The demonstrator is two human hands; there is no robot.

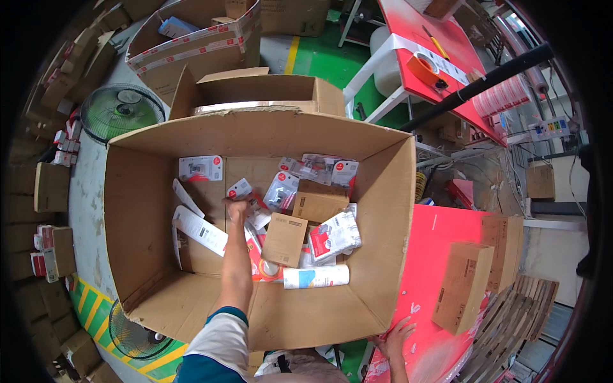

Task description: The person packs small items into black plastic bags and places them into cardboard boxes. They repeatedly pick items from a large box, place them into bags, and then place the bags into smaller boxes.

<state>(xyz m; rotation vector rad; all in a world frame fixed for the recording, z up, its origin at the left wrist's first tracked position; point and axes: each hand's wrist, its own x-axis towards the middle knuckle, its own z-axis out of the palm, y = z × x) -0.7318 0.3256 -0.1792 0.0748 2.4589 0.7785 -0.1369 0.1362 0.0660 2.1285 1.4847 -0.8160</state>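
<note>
A large open cardboard box [165,297] lies before me, holding packaged goods. My left hand [237,209] reaches down into it, at a small blister pack [239,188]. The fingers are partly hidden, so whether they grip the pack is unclear. More blister packs [281,189] lie to the right of this hand. Close by are a brown carton [284,239], a second brown carton [320,203], a white-and-red plastic packet [335,234] and a white wrapped roll [316,276]. Outside the box, my right hand [396,336] rests on the red tabletop [431,225] with its fingers spread.
Behind the box stand another open carton [330,95] and a taped large carton [191,60]. A fan [123,112] is at the left, another fan [136,332] below it. Two cartons [462,287] sit on the red table. A black pole [479,86] crosses the upper right, near an orange tape dispenser [427,69].
</note>
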